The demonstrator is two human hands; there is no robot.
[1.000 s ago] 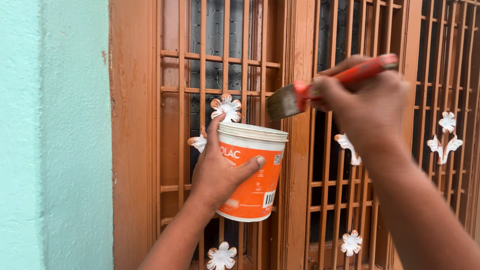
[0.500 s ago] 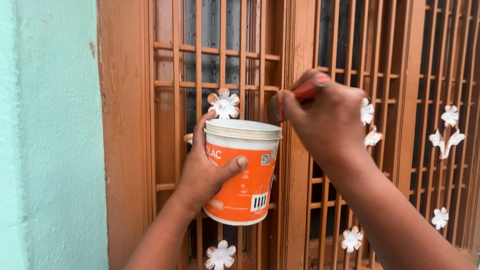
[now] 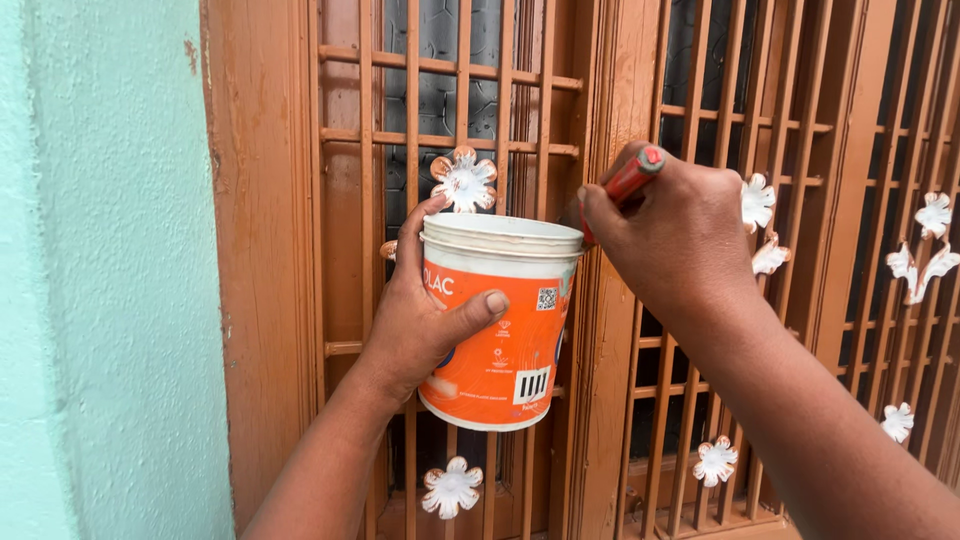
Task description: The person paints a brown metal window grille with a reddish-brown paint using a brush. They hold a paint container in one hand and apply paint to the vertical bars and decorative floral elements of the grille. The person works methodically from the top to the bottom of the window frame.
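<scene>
My left hand (image 3: 420, 320) grips an orange and white paint bucket (image 3: 500, 330) and holds it up in front of a brown metal window grille (image 3: 390, 140). My right hand (image 3: 670, 235) is closed around the red handle of a paintbrush (image 3: 632, 178). The brush points down toward the bucket's right rim, and its bristles are hidden behind the rim and my fingers.
A brown window frame (image 3: 265, 250) stands left of the grille, beside a pale green wall (image 3: 100, 270). White flower ornaments (image 3: 463, 180) are fixed to the bars, with several more on the right grille (image 3: 880, 200).
My right hand has swung the brush from up in the air, bristles showing, down to the bucket's rim. The bucket stays held in my left hand. The view has shifted slightly.
</scene>
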